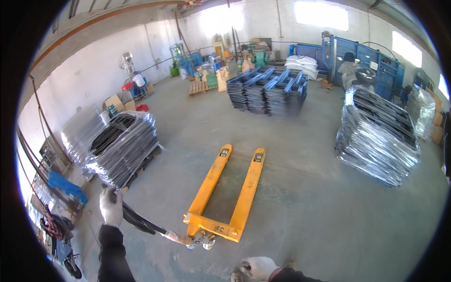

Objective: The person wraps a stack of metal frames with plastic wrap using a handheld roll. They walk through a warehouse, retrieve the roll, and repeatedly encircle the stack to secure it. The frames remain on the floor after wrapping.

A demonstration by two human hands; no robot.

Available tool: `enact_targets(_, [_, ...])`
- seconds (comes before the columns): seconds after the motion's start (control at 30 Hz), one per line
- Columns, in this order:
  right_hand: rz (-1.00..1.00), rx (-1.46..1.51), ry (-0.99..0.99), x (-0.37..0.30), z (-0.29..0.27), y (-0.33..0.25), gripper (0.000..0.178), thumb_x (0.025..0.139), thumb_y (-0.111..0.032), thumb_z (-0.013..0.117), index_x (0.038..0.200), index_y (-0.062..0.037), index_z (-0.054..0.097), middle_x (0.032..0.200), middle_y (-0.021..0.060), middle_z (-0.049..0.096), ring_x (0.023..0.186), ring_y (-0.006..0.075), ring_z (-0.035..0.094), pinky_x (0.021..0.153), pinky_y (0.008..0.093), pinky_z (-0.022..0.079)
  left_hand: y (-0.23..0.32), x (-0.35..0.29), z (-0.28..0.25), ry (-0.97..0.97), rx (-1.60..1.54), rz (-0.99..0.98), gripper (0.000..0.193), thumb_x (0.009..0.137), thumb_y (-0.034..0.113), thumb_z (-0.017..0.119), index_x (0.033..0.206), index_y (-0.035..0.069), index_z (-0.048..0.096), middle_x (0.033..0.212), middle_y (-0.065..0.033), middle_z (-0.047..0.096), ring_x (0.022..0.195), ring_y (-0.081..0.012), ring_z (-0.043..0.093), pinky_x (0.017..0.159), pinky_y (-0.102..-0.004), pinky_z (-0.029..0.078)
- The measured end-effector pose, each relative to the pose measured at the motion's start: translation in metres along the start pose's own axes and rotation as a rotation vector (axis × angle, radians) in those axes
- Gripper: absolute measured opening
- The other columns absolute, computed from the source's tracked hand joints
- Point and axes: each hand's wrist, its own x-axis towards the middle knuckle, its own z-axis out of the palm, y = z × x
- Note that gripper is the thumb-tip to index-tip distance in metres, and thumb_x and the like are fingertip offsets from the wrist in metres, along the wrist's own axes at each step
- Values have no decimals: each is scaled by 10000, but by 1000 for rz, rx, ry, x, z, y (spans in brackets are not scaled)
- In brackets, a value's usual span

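- Bright windows are shining high in the pale wall; gray floor is stretching across the broad workshop beneath.
- Yellow-orange pallet jack is standing on that floor just ahead of you, near the middle of the view; its two forks are pointing away from you.
- Your left hand, in a white glove, is clasping the upper end of the jack's black handle, fingers wrapping around it; the handle is slanting leftward from the base.
- Your right hand, also white-gloved, is hanging at the lower edge, apart from the jack; its fingers are curling, but whether they are pinching anything cannot be told.
- Film-wrapped dark stack is sitting to your left; shiny wrapped bundle is leaning slightly at right; blue-and-black frames are lying piled well beyond the fork tips; white sacks are resting behind them.
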Motion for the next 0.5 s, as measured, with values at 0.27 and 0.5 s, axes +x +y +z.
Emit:
enact_targets(0.27, [77, 15, 67, -25, 9, -92, 498, 1064, -495, 728, 1397, -128, 776, 1168, 193, 849, 1090, 409, 810, 950, 516, 642, -18, 40, -26, -419, 28, -54, 364, 971, 362, 802, 947, 3, 864, 793, -192, 787, 786, -365, 778, 787, -463, 597])
enact_targets(0.5, [-103, 86, 72, -12, 8, -130, 500, 1048, -411, 756, 1436, -101, 698, 1049, 215, 814, 974, 456, 784, 878, 552, 636, 25, -61, -52, -260, 297, 199, 282, 917, 328, 800, 855, 61, 866, 777, -161, 786, 780, -419, 770, 791, -495, 613])
